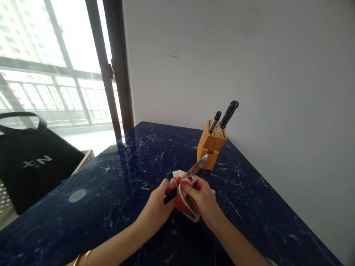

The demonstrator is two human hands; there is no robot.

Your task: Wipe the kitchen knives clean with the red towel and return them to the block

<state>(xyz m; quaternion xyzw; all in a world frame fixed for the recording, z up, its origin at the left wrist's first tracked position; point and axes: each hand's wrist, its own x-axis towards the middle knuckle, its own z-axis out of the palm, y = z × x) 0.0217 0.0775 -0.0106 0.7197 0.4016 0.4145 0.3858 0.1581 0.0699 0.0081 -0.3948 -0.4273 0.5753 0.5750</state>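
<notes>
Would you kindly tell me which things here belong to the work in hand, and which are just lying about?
In use:
left hand gripping a kitchen knife
right hand holding a red-and-white wrapped item

Lying about:
wooden knife block with two black-handled knives
black tote bag
blue marble counter

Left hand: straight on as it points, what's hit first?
The left hand would meet the red-and-white bundle in the right hand first; past it, probably the knife block, though depth is unclear.
</notes>
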